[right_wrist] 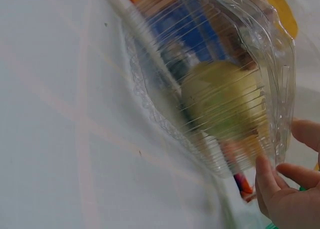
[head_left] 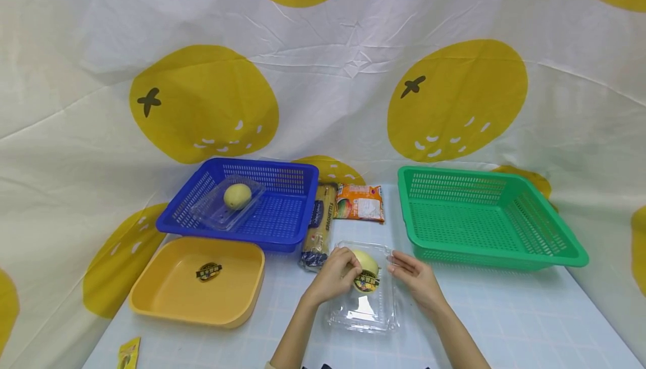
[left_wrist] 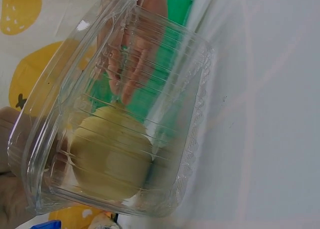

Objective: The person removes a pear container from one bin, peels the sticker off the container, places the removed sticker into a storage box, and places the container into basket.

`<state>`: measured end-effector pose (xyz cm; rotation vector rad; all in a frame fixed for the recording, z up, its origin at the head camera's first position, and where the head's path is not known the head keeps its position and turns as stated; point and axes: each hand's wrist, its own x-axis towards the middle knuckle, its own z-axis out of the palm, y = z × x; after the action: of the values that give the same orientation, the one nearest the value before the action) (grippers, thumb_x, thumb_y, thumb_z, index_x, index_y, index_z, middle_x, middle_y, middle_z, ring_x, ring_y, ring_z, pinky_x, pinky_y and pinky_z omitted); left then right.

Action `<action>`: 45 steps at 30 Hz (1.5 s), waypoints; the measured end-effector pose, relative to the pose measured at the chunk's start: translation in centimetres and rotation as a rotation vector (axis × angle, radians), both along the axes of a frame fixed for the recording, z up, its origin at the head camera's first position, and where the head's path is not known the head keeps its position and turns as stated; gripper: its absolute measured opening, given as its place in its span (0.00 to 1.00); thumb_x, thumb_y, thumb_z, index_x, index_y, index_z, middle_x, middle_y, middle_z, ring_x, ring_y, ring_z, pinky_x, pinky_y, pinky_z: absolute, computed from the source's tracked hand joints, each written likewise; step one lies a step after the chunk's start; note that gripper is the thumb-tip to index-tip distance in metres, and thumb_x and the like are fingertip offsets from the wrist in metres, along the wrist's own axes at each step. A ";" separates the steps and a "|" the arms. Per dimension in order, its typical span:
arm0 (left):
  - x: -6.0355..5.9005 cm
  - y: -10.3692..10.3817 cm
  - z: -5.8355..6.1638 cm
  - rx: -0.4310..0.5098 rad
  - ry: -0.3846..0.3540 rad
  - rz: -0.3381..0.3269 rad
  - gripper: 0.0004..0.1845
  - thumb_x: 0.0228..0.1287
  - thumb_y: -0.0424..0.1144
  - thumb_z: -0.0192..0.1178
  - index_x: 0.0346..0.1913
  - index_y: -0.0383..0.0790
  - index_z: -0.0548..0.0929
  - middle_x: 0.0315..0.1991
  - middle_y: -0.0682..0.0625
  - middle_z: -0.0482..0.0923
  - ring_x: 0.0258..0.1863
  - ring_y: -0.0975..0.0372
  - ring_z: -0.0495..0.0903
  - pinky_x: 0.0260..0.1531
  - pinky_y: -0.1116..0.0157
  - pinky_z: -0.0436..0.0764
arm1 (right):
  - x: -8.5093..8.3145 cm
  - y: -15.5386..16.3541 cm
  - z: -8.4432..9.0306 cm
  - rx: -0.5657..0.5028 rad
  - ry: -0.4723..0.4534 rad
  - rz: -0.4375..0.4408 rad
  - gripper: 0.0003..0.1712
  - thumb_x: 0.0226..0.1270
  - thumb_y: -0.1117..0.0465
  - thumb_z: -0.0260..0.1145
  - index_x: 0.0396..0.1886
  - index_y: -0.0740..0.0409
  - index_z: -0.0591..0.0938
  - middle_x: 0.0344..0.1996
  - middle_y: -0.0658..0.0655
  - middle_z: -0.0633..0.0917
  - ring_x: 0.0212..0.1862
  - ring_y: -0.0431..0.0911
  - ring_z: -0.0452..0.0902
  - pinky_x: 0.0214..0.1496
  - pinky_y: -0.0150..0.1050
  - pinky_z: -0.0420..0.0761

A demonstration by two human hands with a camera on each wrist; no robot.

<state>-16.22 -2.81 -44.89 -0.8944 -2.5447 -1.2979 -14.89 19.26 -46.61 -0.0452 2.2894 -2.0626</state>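
Observation:
A clear plastic clamshell box [head_left: 364,307] lies on the table in front of me, with a yellow-green fruit [head_left: 367,261] and a dark round sticker inside. My left hand [head_left: 343,267] curls over the box's far left corner and grips it; in the left wrist view the left hand [left_wrist: 10,199] holds the box [left_wrist: 165,89] beside the fruit [left_wrist: 112,159]. My right hand [head_left: 400,263] rests with relaxed fingers at the far right corner. In the right wrist view the right hand [right_wrist: 285,194] touches the rim of the box [right_wrist: 165,109] near the fruit [right_wrist: 225,99].
A blue basket [head_left: 282,229] at the back left holds a second clamshell with a fruit [head_left: 237,195]. A green basket [head_left: 555,245] stands at the right and a yellow tray [head_left: 166,301] at the left. A spaghetti packet [head_left: 319,224] and an orange packet [head_left: 359,202] lie between the baskets.

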 end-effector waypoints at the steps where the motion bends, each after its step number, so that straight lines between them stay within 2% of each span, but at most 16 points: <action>1: 0.0 0.0 0.0 0.002 0.000 0.000 0.03 0.55 0.29 0.59 0.27 0.39 0.78 0.29 0.53 0.75 0.35 0.64 0.69 0.46 0.65 0.72 | 0.0 0.0 0.0 0.002 0.001 0.001 0.31 0.62 0.69 0.64 0.62 0.76 0.66 0.58 0.73 0.73 0.46 0.29 0.75 0.51 0.25 0.74; 10: 0.0 0.0 0.0 0.018 0.005 -0.011 0.03 0.54 0.28 0.59 0.27 0.39 0.78 0.29 0.52 0.75 0.35 0.64 0.69 0.48 0.63 0.72 | 0.1 0.0 -0.1 -0.019 0.005 -0.001 0.31 0.61 0.70 0.64 0.62 0.77 0.66 0.57 0.74 0.73 0.46 0.29 0.76 0.51 0.25 0.74; 21: 0.0 -0.1 -0.1 0.038 0.011 -0.016 0.04 0.55 0.29 0.59 0.26 0.39 0.77 0.28 0.52 0.74 0.34 0.64 0.69 0.45 0.65 0.71 | 0.0 0.0 -0.2 -0.026 -0.008 -0.001 0.31 0.61 0.69 0.64 0.62 0.76 0.66 0.58 0.74 0.72 0.46 0.30 0.76 0.51 0.25 0.75; 29: 0.0 0.0 -0.1 0.034 0.004 -0.008 0.04 0.55 0.29 0.59 0.27 0.39 0.77 0.28 0.52 0.74 0.34 0.64 0.69 0.50 0.62 0.71 | 0.1 -0.1 -0.1 -0.037 0.003 0.001 0.31 0.62 0.70 0.63 0.62 0.77 0.65 0.58 0.73 0.73 0.46 0.30 0.76 0.50 0.25 0.75; 40: 0.0 -0.1 -0.1 0.032 -0.006 -0.011 0.03 0.56 0.29 0.59 0.28 0.38 0.77 0.29 0.51 0.75 0.34 0.64 0.68 0.42 0.66 0.71 | 0.0 -0.1 -0.1 -0.042 0.006 0.004 0.31 0.61 0.70 0.63 0.62 0.77 0.65 0.58 0.74 0.72 0.46 0.31 0.76 0.51 0.25 0.75; 45: 0.1 -0.1 0.0 0.032 -0.025 -0.017 0.03 0.56 0.30 0.59 0.28 0.39 0.77 0.29 0.50 0.75 0.35 0.64 0.68 0.43 0.66 0.71 | 0.0 -0.1 -0.3 -0.037 0.002 -0.001 0.31 0.61 0.70 0.64 0.62 0.77 0.65 0.57 0.74 0.72 0.46 0.30 0.77 0.51 0.25 0.75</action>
<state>-16.13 -2.95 -44.94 -0.9010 -2.5330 -1.3582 -14.87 19.17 -46.90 -0.0483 2.2531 -2.1061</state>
